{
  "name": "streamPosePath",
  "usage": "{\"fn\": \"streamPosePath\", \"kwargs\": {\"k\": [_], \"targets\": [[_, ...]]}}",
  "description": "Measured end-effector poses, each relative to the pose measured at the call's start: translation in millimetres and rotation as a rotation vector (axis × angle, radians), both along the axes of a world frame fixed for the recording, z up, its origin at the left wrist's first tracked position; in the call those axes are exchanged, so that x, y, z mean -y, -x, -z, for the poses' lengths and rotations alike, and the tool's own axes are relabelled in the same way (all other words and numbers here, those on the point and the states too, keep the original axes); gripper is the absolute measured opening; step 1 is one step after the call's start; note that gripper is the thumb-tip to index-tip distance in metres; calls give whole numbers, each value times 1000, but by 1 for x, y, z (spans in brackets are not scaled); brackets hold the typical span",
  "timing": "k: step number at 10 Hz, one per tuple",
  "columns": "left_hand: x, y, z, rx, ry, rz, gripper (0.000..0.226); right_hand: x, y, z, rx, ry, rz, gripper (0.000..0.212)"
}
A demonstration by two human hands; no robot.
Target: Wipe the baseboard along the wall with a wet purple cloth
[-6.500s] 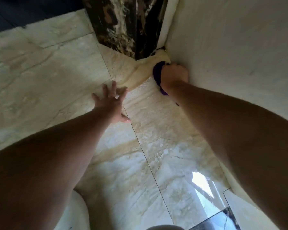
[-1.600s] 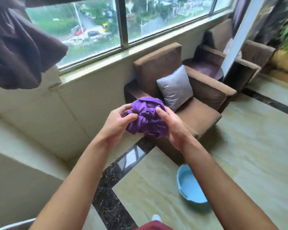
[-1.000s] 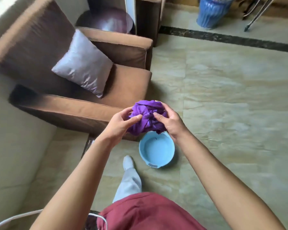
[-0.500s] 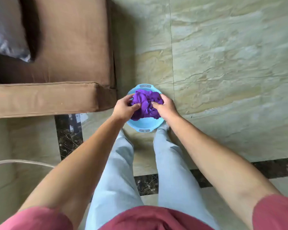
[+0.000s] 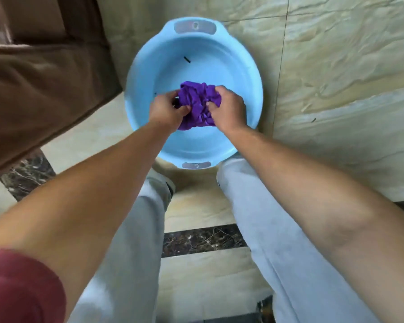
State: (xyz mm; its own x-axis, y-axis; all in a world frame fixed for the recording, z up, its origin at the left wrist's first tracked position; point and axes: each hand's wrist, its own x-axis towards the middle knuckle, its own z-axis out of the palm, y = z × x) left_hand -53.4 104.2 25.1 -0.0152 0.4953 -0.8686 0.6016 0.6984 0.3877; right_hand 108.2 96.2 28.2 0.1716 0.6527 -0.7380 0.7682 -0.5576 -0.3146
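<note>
The purple cloth (image 5: 197, 106) is bunched into a crumpled wad inside a round light-blue basin (image 5: 250, 75) that stands on the marble floor. My left hand (image 5: 167, 111) grips the wad's left side and my right hand (image 5: 229, 110) grips its right side, both down inside the basin. A few small dark specks lie on the basin's inner wall. No baseboard or wall shows in this view.
A brown upholstered armchair (image 5: 33, 85) stands close to the basin's left. My legs in light grey trousers (image 5: 266, 241) straddle the near side of the basin. Beige marble tiles (image 5: 348, 66) stretch to the right, and a dark marble strip (image 5: 203, 240) crosses the floor below me.
I have bent much lower over the basin, which now looks far larger. Both hands have pushed the cloth down from the rim level into the basin.
</note>
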Motion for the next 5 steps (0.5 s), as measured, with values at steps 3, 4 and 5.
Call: {"fn": "streamPosePath", "kwargs": {"k": [3, 4, 5], "targets": [[4, -10, 64, -164, -17, 75, 43, 0, 1, 69, 50, 17, -242, 37], [-2, -9, 57, -139, 68, 95, 50, -4, -1, 60, 54, 54, -371, 45], [-10, -10, 39, -156, 39, 122, 60, -11, -1, 42, 108, 60, -417, 56]]}}
